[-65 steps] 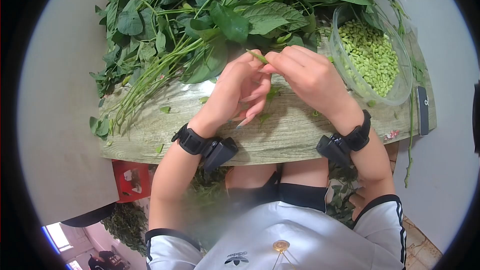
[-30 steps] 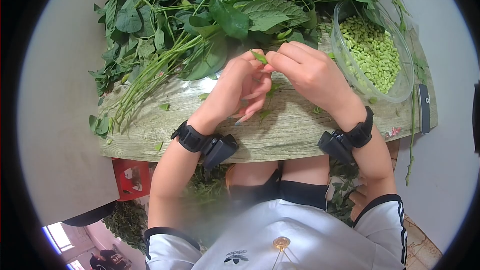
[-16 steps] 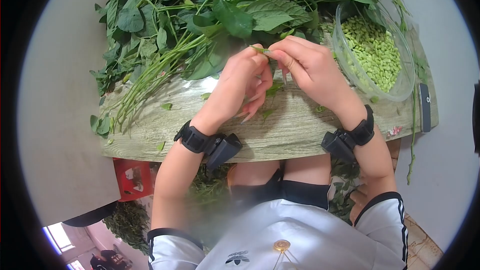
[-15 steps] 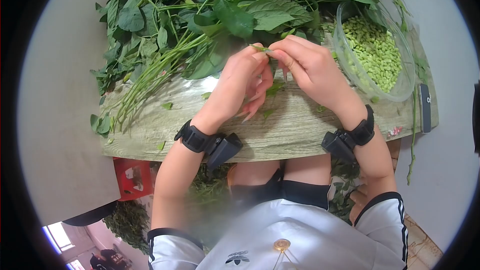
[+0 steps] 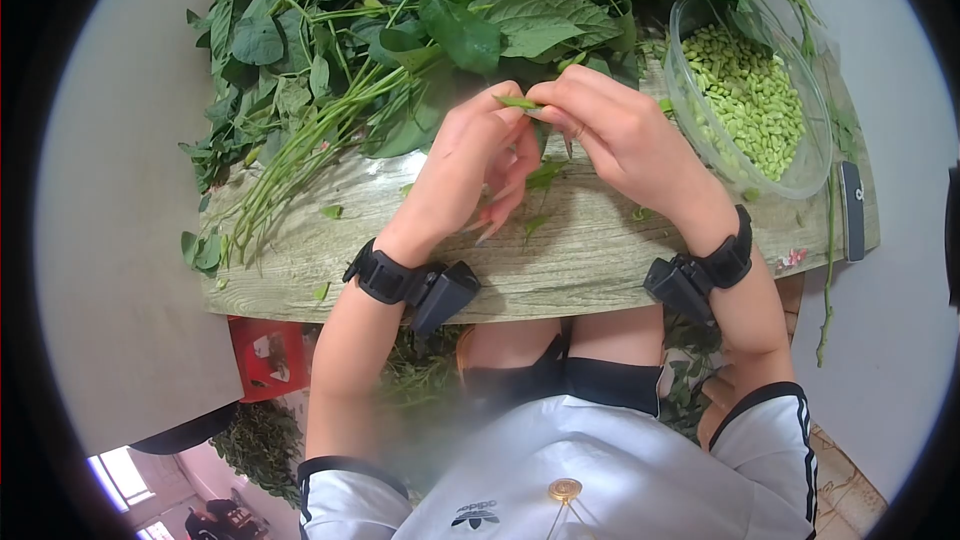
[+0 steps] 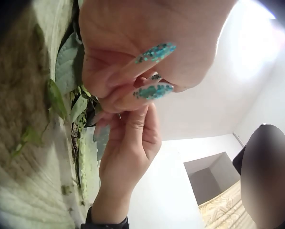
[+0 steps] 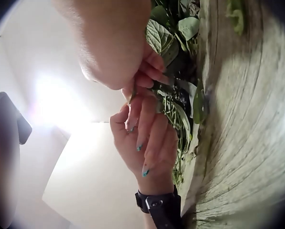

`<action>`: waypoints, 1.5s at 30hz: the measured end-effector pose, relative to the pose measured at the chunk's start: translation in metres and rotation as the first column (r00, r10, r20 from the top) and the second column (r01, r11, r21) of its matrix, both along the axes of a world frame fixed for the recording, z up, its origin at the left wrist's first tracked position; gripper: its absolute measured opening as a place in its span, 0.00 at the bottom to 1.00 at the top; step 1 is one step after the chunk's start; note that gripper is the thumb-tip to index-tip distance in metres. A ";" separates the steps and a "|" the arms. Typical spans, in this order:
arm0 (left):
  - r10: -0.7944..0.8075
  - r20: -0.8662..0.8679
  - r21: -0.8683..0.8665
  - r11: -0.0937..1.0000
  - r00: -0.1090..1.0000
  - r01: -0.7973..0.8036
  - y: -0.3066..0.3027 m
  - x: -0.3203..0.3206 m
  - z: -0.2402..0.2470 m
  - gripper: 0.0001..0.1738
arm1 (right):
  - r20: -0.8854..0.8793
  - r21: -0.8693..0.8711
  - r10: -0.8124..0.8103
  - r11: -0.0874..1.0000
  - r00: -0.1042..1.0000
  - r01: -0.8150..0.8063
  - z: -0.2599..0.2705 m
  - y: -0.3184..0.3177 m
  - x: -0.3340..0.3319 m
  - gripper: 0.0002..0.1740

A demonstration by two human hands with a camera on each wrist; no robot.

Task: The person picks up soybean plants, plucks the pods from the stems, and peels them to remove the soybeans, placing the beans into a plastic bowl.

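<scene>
Between the fingertips of both hands is a small green bean pod [image 5: 516,102], lying nearly level above the table. My left hand [image 5: 468,162] pinches its left part with thumb and forefinger, the other fingers loosely bent below. At its right end, the thumb and forefinger of my right hand [image 5: 618,130] pinch it. Long nails with blue-green glitter show on the left hand [image 6: 147,62] in the left wrist view. Fingers hide most of the pod in both wrist views. To the right of the hands, a clear plastic tub [image 5: 672,105] holds many shelled green beans [image 5: 745,105].
A heap of leafy bean plants [image 5: 400,30] covers the back and left of the wood-grain table [image 5: 560,270]. Bits of pod [image 5: 332,211] lie near the front. A dark slim device [image 5: 852,212] rests at the right edge; a red crate [image 5: 268,355] stands below left.
Both hands stay together and have risen slightly toward the heap. The pod has gone from slanting to nearly level, and the right fingers have shifted their pinch on it.
</scene>
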State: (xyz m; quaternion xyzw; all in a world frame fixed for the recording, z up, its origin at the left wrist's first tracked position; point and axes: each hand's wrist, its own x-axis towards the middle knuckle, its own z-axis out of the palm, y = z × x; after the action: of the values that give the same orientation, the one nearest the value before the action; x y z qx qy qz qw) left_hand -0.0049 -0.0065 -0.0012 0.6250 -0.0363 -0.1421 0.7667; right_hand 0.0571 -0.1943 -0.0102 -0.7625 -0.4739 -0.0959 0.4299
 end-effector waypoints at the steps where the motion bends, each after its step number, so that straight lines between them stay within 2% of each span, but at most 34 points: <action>1: -0.005 -0.001 0.000 1.000 1.000 0.005 0.001 0.000 0.000 0.12 | -0.003 0.005 0.001 1.000 1.000 -0.001 0.000 0.000 0.000 0.07; 6: 0.016 -0.016 0.007 1.000 1.000 -0.016 0.000 0.000 -0.004 0.10 | -0.049 -0.032 0.008 0.999 0.999 -0.010 0.000 0.000 0.000 0.08; 8: 0.041 0.019 0.041 0.998 0.999 -0.042 0.000 0.001 -0.006 0.09 | 0.066 -0.019 0.018 1.000 0.998 -0.017 -0.006 0.001 0.001 0.08; 12: 0.078 0.056 0.139 0.987 0.995 -0.085 -0.005 0.001 -0.005 0.12 | 0.136 -0.018 -0.019 1.000 0.991 0.021 -0.012 0.003 0.000 0.08; 14: 0.086 0.041 0.143 0.986 0.995 -0.091 -0.006 0.001 -0.004 0.12 | 0.035 0.005 -0.056 0.998 0.998 0.055 -0.013 0.006 -0.001 0.08; 18: 0.098 0.035 0.131 0.986 0.995 -0.102 -0.007 0.003 -0.009 0.11 | -0.050 -0.010 -0.086 0.996 0.995 0.085 -0.014 0.009 -0.003 0.07; 21: 0.111 0.092 0.191 0.973 0.990 -0.127 -0.005 0.004 -0.020 0.11 | -0.077 0.012 -0.089 0.996 0.993 0.090 -0.015 0.011 -0.004 0.08; 23: 0.054 0.300 0.399 0.900 0.952 -0.177 -0.002 0.008 -0.030 0.11 | -0.130 -0.004 -0.143 0.990 0.981 0.143 -0.019 0.013 -0.006 0.08; 27: 0.034 0.285 0.431 0.888 0.958 -0.159 -0.003 0.006 -0.024 0.11 | -0.197 -0.041 -0.140 0.990 0.970 0.134 -0.021 0.012 -0.005 0.08; 29: 0.083 0.150 0.325 0.937 0.985 -0.129 -0.004 0.005 -0.022 0.09 | -0.096 -0.049 -0.136 0.990 0.986 0.132 -0.019 0.012 -0.004 0.08; 30: 0.083 0.151 0.326 0.937 0.985 -0.128 -0.004 0.005 -0.019 0.09 | -0.095 -0.048 -0.137 0.990 0.986 0.133 -0.018 0.012 -0.004 0.08; 32: 0.095 0.137 0.320 0.938 0.986 -0.135 -0.005 0.005 -0.016 0.12 | 0.091 -0.083 -0.117 0.989 0.989 0.124 -0.018 0.010 -0.003 0.11; 35: 0.078 0.163 0.387 0.912 0.984 -0.136 -0.001 0.008 -0.022 0.13 | 0.141 -0.122 -0.080 0.988 0.987 0.098 -0.019 0.008 -0.003 0.14; 39: 0.046 0.156 0.510 0.851 0.987 -0.121 -0.001 0.009 -0.018 0.14 | 0.147 -0.150 -0.069 0.984 0.987 0.091 -0.025 0.007 0.000 0.16; 41: 0.121 0.121 0.538 0.826 0.985 -0.168 -0.001 0.009 -0.018 0.14 | 0.155 -0.136 -0.148 0.976 0.977 0.169 -0.027 0.009 0.001 0.13; 44: 0.190 0.178 0.501 0.827 0.966 -0.255 0.004 0.008 -0.009 0.16 | 0.072 -0.096 -0.215 0.970 0.974 0.221 -0.022 0.007 0.003 0.09; 45: 0.213 0.201 0.431 0.858 0.956 -0.281 0.008 0.009 -0.007 0.16 | 0.078 -0.088 -0.223 0.969 0.972 0.229 -0.023 0.006 0.004 0.09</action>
State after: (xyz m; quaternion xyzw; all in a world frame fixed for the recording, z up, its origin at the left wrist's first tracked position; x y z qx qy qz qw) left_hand 0.0036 0.0019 -0.0077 0.7950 0.0225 -0.0007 0.6062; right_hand 0.0608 -0.1883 -0.0331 -0.8277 -0.4023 -0.1470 0.3625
